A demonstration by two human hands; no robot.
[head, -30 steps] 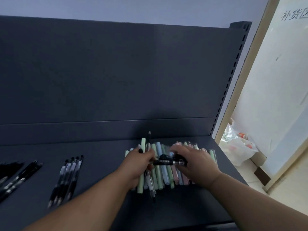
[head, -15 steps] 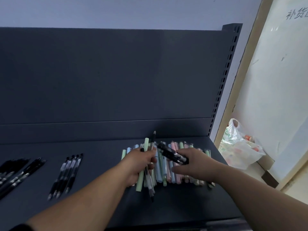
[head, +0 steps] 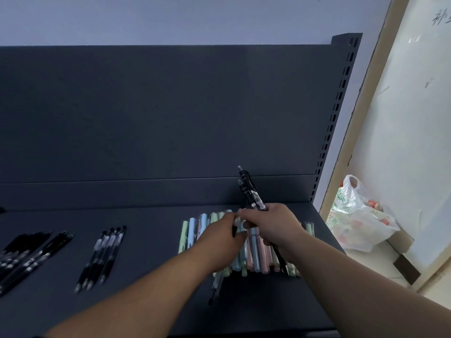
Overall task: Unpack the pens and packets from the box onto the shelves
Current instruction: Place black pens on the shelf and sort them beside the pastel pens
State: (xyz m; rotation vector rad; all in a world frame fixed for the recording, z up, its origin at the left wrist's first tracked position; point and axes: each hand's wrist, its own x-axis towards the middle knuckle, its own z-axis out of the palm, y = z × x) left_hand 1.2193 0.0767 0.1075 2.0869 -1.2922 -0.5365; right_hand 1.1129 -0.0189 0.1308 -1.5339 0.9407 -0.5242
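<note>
Black pens [head: 250, 191], clear-tipped, tilted upright

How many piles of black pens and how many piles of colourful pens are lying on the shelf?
Black pen piles: 2, one at the far left and one in the middle
Pastel pen piles: 1
Total: 3 piles on the shelf

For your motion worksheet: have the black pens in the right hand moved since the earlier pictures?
Yes. The black pens swung from lying across the pastel pens to pointing up against the shelf's back panel.
</note>
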